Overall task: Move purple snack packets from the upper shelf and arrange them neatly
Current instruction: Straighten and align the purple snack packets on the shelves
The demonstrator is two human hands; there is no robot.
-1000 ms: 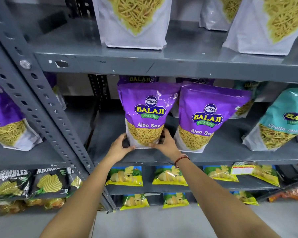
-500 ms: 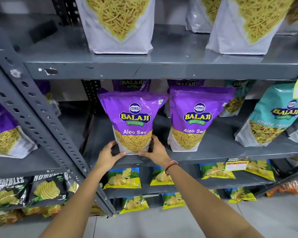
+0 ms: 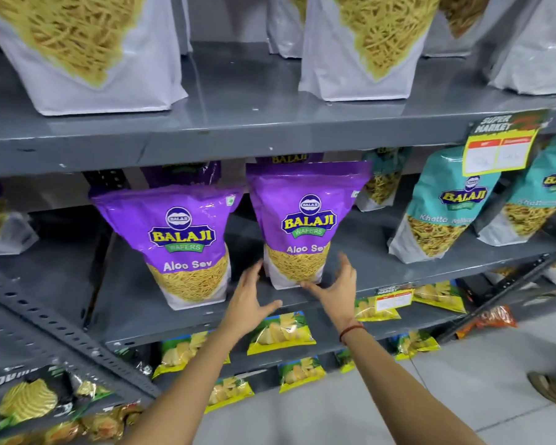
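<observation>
Two bare hands flank a purple packet on the grey metal middle shelf (image 3: 142,316).

The right-hand glossy purple Aloo Sev packet (image 3: 305,220) stands upright on that shelf, with the left-hand purple Aloo Sev packet (image 3: 187,245) just beside it, nearer the shelf's front edge. The left hand (image 3: 247,303) is spread beside the right-hand packet's lower left corner, the right hand (image 3: 337,287) spread at its lower right; neither clearly grips it. Teal snack packets (image 3: 443,207) stand further right on the shelf.

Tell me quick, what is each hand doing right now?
Left hand: open, holding nothing, beside the right purple packet.
Right hand: open, fingers spread, holding nothing, at that packet's base.
</observation>
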